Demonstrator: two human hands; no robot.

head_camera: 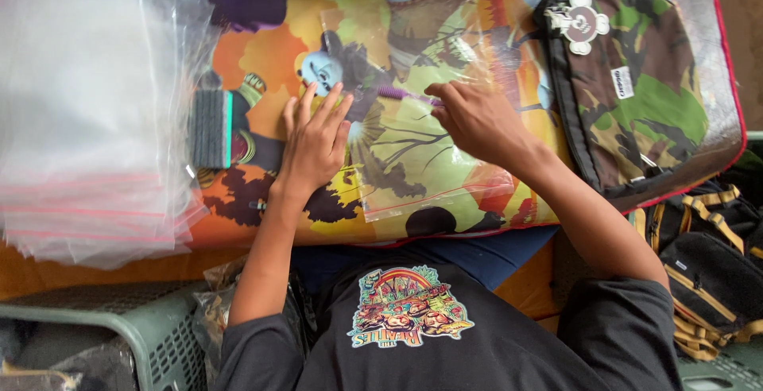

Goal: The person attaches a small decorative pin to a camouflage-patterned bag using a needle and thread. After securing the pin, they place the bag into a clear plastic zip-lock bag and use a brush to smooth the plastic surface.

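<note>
The clear plastic bag [413, 113] lay flat on the cartoon-printed table cover [270, 49], its long axis running away from the person, with the sealing strip at the near edge. It was transparent and glossy, showing creases and the print beneath. The bag lay directly under both hands. The right hand [477, 121] was nearer its centre, fingers drawn together in a pinch on a thin purple object [405, 94] at the bag's upper middle; whether that object was inside the bag or on top could not be told. The left hand [314, 145] was spread flat, palm down, pressing the bag's left edge against the cover.

A stack of further clear bags [87, 113] lay well apart to the left. A dark brush-like block [211, 129] sat just beside the left hand. A camouflage pouch [628, 81] rested to the right, near the right forearm. A green basket [143, 335] stood below the table edge.
</note>
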